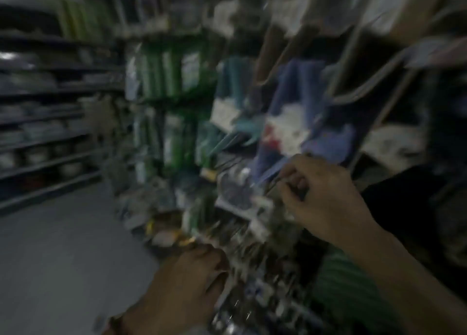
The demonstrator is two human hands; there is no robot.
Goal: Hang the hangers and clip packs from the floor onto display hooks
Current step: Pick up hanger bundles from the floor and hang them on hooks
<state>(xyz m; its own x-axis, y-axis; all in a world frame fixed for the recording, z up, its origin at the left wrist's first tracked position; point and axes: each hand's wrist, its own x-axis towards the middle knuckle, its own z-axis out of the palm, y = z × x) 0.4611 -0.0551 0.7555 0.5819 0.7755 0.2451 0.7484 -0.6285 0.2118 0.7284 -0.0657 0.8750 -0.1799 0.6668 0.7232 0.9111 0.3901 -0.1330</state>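
Note:
The frame is heavily blurred by motion. My right hand (321,195) is at the display, its fingers closed on the top of a clear clip pack (240,190) with a white card, close under a blue packet (298,122). My left hand (187,281) is lower, its fingers curled against a stack of clear packs (255,284) at the bottom centre; whether it grips them I cannot tell. Hooks are not distinguishable in the blur.
Green packets (171,82) hang on the display to the left of the blue one. Grey hangers (374,87) hang at the upper right. Dark shelves (45,122) run along the left, with grey floor (63,253) below them. A green striped item (346,294) lies at the lower right.

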